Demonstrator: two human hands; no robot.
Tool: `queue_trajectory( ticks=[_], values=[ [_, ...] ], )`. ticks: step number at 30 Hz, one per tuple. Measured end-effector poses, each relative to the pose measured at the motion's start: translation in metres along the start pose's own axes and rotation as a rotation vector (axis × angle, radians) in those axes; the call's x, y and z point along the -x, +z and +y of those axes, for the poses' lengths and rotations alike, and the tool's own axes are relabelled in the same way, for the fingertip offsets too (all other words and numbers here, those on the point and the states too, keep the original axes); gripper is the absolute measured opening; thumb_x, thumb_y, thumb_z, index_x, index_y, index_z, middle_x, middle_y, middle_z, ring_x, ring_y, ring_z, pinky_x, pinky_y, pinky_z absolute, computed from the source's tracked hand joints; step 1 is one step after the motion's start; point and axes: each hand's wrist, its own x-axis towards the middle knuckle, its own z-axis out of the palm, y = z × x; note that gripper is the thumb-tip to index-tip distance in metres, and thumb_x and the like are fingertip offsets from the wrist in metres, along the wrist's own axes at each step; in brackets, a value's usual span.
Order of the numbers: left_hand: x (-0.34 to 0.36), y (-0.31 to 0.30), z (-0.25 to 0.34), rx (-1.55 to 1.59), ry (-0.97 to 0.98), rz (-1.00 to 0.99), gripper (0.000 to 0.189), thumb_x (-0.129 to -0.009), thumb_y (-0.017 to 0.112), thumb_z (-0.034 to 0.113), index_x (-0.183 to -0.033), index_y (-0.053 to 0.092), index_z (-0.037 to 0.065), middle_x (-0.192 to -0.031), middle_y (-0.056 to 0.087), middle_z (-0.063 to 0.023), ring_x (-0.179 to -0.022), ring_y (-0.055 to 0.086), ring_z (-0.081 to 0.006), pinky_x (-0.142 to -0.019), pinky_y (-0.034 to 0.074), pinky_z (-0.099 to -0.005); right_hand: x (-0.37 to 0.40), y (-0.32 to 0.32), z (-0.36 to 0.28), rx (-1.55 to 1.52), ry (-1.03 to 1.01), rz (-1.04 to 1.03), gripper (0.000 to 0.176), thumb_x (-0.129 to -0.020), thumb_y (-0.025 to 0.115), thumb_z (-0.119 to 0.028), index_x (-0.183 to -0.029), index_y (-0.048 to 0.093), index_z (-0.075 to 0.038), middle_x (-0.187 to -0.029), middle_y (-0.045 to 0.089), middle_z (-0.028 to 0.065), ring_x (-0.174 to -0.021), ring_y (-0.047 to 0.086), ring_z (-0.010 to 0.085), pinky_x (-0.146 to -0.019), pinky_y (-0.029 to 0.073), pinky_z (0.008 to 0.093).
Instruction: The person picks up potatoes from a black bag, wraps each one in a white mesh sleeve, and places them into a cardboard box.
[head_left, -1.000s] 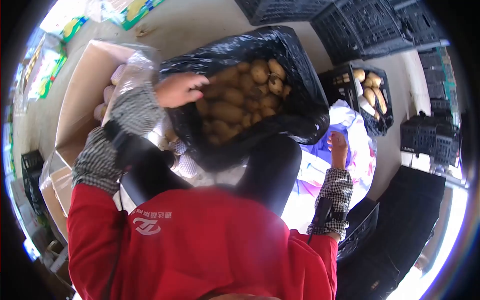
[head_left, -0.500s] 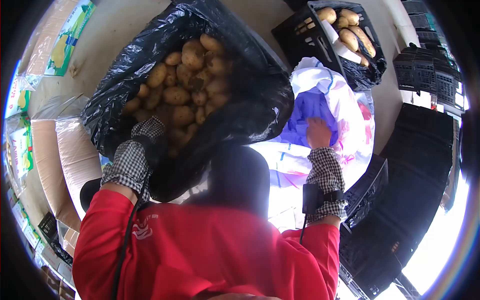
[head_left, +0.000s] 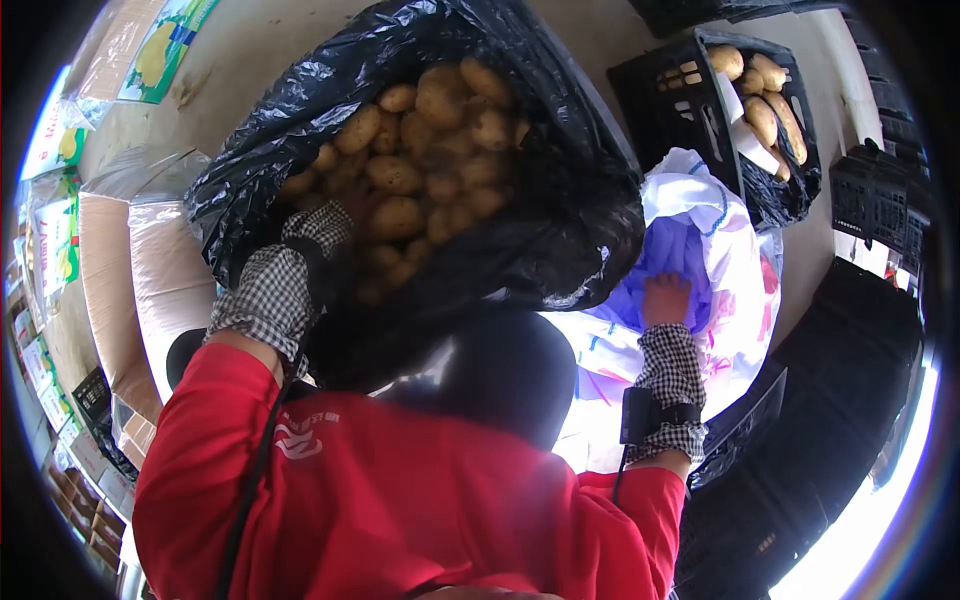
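A black plastic bag [head_left: 560, 230] full of brown potatoes [head_left: 440, 150] stands open in front of me. My left hand [head_left: 352, 207], in a checked sleeve, reaches down among the potatoes at the bag's left side; its fingers are in shadow. My right hand [head_left: 667, 298] rests inside the mouth of a white and purple sack [head_left: 715, 230] to the right of the bag, fingertips hidden in the purple lining. My dark knee [head_left: 490, 370] sits between the two.
A black crate [head_left: 690, 110] lined with plastic holds more potatoes [head_left: 765, 95] at the upper right. Stacked black crates [head_left: 880, 200] fill the right side. Cardboard boxes [head_left: 150, 280] and printed cartons [head_left: 60, 230] line the left.
My left hand has gone from the bag's rim down in among the potatoes. My right hand has stayed at the sack's mouth. The view has swung left, off the cardboard box.
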Motion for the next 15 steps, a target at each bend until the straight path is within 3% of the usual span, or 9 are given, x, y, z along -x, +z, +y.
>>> queue_trajectory(
  ticks=[2, 5, 7, 10, 11, 14, 15],
  values=[
    [0.001, -0.016, 0.018, 0.052, -0.051, -0.045, 0.070, -0.066, 0.065, 0.035, -0.125, 0.034, 0.012, -0.127, 0.032, -0.0197, -0.118, 0.034, -0.0331, -0.095, 0.034, -0.0422, 0.006, -0.002, 0.003, 0.012, -0.003, -0.010, 0.015, -0.073, 0.050, -0.019, -0.079, 0.062, -0.012, -0.086, 0.057, 0.0038, -0.095, 0.049, 0.0218, -0.082, 0.035, 0.0448],
    [0.020, -0.087, 0.071, 0.196, -0.096, -0.195, 0.070, -0.068, 0.062, 0.038, -0.125, 0.034, 0.010, -0.127, 0.033, -0.0207, -0.117, 0.036, -0.0326, -0.095, 0.034, -0.0403, 0.013, -0.005, 0.008, -0.007, -0.007, 0.081, 0.015, -0.074, 0.051, -0.019, -0.083, 0.060, -0.012, -0.083, 0.057, 0.0046, -0.092, 0.050, 0.0232, -0.081, 0.036, 0.0418],
    [0.017, -0.054, 0.057, 0.125, -0.134, -0.112, 0.070, -0.068, 0.064, 0.036, -0.126, 0.034, 0.010, -0.127, 0.033, -0.0208, -0.118, 0.036, -0.0321, -0.097, 0.032, -0.0396, 0.008, -0.038, 0.001, -0.066, 0.015, 0.241, 0.013, -0.075, 0.053, -0.016, -0.085, 0.058, -0.011, -0.080, 0.057, 0.0050, -0.088, 0.052, 0.0247, -0.079, 0.037, 0.0389],
    [-0.002, -0.006, 0.022, 0.082, -0.129, -0.016, 0.070, -0.068, 0.065, 0.034, -0.126, 0.034, 0.010, -0.127, 0.034, -0.0208, -0.118, 0.035, -0.0313, -0.099, 0.029, -0.0385, 0.008, -0.084, -0.004, -0.541, 0.169, 0.301, 0.018, -0.073, 0.055, -0.013, -0.091, 0.055, -0.012, -0.083, 0.058, 0.0076, -0.085, 0.053, 0.0216, -0.083, 0.036, 0.0367],
    [-0.004, -0.011, 0.024, 0.175, -0.075, -0.105, 0.071, -0.068, 0.065, 0.034, -0.127, 0.033, 0.009, -0.126, 0.036, -0.0200, -0.117, 0.037, -0.0305, -0.099, 0.029, -0.0377, 0.011, -0.092, -0.006, -0.618, 0.176, 0.447, 0.016, -0.076, 0.057, -0.011, -0.092, 0.056, -0.010, -0.082, 0.059, 0.0091, -0.077, 0.056, 0.0199, -0.076, 0.041, 0.0321],
    [0.000, -0.033, 0.031, 0.452, 0.064, -0.382, 0.076, -0.068, 0.064, 0.034, -0.129, 0.029, 0.006, -0.123, 0.041, -0.0174, -0.114, 0.041, -0.0280, -0.098, 0.031, -0.0354, 0.020, -0.117, -0.014, -1.160, 0.259, 0.580, 0.017, -0.080, 0.055, -0.010, -0.097, 0.056, -0.008, -0.085, 0.060, 0.0086, -0.071, 0.056, 0.0172, -0.067, 0.044, 0.0282],
    [0.007, -0.044, 0.033, 0.540, 0.106, -0.475, 0.077, -0.068, 0.064, 0.034, -0.129, 0.027, 0.006, -0.122, 0.042, -0.0166, -0.113, 0.042, -0.0271, -0.098, 0.031, -0.0346, 0.023, -0.127, -0.016, -1.213, 0.267, 0.567, 0.017, -0.082, 0.055, -0.008, -0.098, 0.057, -0.005, -0.086, 0.060, 0.0086, -0.071, 0.056, 0.0148, -0.063, 0.044, 0.0245]
  ],
)
